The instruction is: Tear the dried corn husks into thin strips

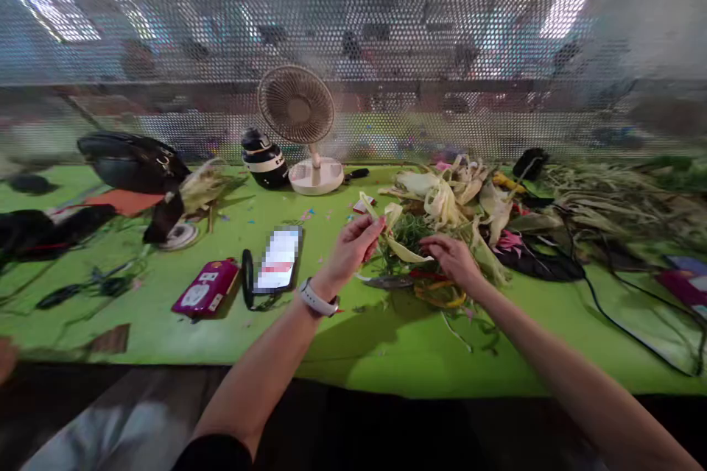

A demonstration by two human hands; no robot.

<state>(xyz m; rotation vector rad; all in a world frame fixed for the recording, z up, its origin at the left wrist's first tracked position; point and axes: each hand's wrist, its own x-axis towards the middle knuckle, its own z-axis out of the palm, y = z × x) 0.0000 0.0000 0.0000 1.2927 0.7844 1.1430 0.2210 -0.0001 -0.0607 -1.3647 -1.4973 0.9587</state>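
Note:
My left hand (353, 246), with a white watch on its wrist, is raised over the green table (359, 353) and pinches a pale yellow leaf strip (395, 239). The strip runs to the right, where my right hand (454, 259) grips its other end with curled fingers. Under both hands lies a heap of green strands and pale husk-like leaves (447, 195). A dark knife (387, 282) lies flat on the table just below my hands.
A phone (279, 259) on a stand and a magenta packet (205, 287) lie left of my hands. Behind stand a small fan (301, 114), a black-and-white bottle (264, 158) and a black bag (129, 158). Dried leaves (613, 195) and black cables (618, 309) cover the right side.

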